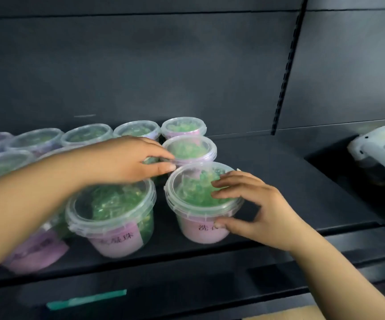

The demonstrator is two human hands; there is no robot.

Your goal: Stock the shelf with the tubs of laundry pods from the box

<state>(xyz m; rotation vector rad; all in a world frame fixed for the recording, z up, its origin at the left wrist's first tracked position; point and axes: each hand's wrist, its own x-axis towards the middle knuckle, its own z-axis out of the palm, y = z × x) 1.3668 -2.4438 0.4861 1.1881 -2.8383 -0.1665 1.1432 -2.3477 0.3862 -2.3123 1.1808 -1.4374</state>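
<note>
One tub [188, 195] looks light, stiff, slick; best held at its rim. Right hand [256, 204] clasps it; left hand [122, 159] reaches flat-fingered.

The shelf [279, 181] carries tubs in rows running front to back. The front right tub [191, 204] stands nearest the edge; the middle tub [190, 148] is straight behind it and the rear tub [183, 128] behind that, near the back panel. Just left of the front right tub stands the front left tub [113, 213], with further tubs [87, 135] behind and left of it. The right grip [256, 204] holds the front right tub from its right side, fingers on the lid. The left grip [122, 158] reaches over the left tubs, its fingertips by the middle tub's rim. Well to the right, past the upright post [288, 65], lies a handheld device [381, 148].
</note>
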